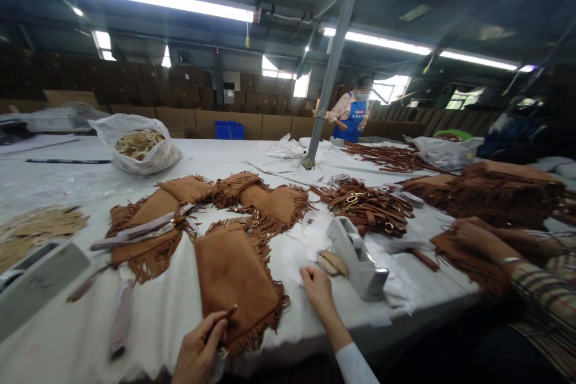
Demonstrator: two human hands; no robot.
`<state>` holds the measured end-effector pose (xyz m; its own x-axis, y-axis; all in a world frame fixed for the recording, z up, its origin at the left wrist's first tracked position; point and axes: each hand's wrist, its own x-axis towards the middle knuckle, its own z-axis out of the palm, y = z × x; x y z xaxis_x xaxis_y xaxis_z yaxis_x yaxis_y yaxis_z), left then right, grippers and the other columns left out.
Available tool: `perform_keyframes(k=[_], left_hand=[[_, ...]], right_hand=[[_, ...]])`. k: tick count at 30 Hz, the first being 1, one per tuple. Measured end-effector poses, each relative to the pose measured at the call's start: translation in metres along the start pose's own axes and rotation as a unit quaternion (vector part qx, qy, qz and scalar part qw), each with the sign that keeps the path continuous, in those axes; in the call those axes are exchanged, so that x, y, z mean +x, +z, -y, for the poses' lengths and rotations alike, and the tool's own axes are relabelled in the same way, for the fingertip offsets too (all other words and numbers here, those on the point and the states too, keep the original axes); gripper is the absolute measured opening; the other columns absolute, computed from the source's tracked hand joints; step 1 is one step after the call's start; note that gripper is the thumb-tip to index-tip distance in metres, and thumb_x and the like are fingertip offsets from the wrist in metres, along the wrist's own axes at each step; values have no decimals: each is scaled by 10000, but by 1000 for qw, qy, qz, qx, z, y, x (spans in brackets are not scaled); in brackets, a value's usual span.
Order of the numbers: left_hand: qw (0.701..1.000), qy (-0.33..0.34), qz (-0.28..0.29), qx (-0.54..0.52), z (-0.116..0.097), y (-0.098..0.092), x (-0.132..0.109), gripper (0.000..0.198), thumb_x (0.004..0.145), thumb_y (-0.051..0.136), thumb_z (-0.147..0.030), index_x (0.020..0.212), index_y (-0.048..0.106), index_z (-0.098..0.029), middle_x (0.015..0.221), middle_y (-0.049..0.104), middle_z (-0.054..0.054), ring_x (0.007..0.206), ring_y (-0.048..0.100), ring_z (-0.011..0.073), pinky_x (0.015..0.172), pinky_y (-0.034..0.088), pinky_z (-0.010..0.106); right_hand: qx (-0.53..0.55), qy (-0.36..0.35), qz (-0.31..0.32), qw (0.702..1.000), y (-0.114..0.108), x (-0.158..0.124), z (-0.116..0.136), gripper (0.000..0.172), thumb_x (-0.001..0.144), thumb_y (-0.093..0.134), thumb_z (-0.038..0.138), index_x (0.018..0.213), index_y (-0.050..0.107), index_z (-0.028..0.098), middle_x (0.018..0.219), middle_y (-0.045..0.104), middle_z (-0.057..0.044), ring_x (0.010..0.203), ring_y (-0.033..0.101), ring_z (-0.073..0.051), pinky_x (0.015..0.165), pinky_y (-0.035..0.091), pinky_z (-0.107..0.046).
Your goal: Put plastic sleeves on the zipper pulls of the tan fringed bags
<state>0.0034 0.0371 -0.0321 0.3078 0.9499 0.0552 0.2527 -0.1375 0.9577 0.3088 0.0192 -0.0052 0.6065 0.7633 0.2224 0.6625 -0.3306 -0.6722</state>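
Close to the front edge of the desk (164, 327), the left hand (203, 342) is pinching a brown strap end (232, 311) between thumb and fingers, right over the lower part of a tan fringed bag (234, 276). That bag is lying flat just in front of the person, its fringe spreading along the right and lower edges. The right hand (317, 285) is hovering or resting to the right of it, fingers curling in; whether it is fully closed or gripping anything small, I cannot tell. Just beside it, tan pieces (332, 263) are lying next to a grey tape dispenser (357, 261). More bags (274, 203) are lying behind the first, and a tangle of straps (366, 207) is sitting beyond the dispenser. At the far right, another person's hands (479, 241) are touching brown fringed leather (463, 258). Farther back, a person in a blue apron (353, 117) is standing across the desk.
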Motion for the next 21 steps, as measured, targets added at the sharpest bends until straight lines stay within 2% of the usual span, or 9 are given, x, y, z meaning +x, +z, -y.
perform_keyframes(k=[3, 5, 10, 15, 18, 21], left_hand=[[1000, 2, -1, 1, 2, 0, 1, 488, 781, 546, -592, 977, 717, -179, 670, 676, 23, 652, 624, 187, 622, 498, 234], [1000, 6, -6, 2, 2, 0, 1, 483, 774, 556, -593, 964, 722, -181, 693, 685, 25, 671, 628, 189, 641, 501, 233], [1000, 5, 2, 2, 2, 0, 2, 456, 795, 546, -568, 969, 716, -183, 699, 679, 21, 681, 627, 184, 645, 497, 225], [1000, -3, 3, -1, 6, 1, 2, 470, 794, 540, -578, 980, 709, -181, 670, 663, 16, 664, 619, 181, 618, 492, 220], [1000, -10, 0, -7, 5, 1, 1, 498, 777, 543, -605, 972, 712, -178, 668, 666, 19, 659, 621, 184, 615, 494, 225], [1000, -18, 2, -8, 2, 0, 0, 518, 767, 547, -621, 973, 714, -176, 677, 672, 23, 669, 621, 189, 622, 492, 232]], right_hand=[[9, 6, -11, 1000, 0, 0, -2, 332, 782, 429, 321, 855, 695, 137, 625, 654, -52, 607, 576, -190, 558, 371, -261], [13, 7, -15, 1000, 0, 0, -2, 358, 788, 417, 309, 936, 686, 125, 653, 666, -61, 625, 593, -194, 574, 389, -259], [5, -6, -25, 1000, -2, -5, 3, 344, 830, 398, 340, 754, 688, 170, 739, 684, -102, 702, 603, -217, 660, 394, -283], [10, -6, -53, 999, -5, -8, 7, 330, 835, 396, 303, 807, 693, 164, 812, 686, -134, 764, 599, -222, 728, 384, -295], [35, 7, -62, 997, -6, -6, 7, 345, 836, 408, 353, 817, 695, 162, 806, 701, -127, 741, 604, -221, 716, 393, -296], [70, 24, -59, 996, -5, -4, 7, 431, 823, 422, 482, 694, 674, 158, 692, 689, -110, 653, 589, -219, 633, 402, -297]])
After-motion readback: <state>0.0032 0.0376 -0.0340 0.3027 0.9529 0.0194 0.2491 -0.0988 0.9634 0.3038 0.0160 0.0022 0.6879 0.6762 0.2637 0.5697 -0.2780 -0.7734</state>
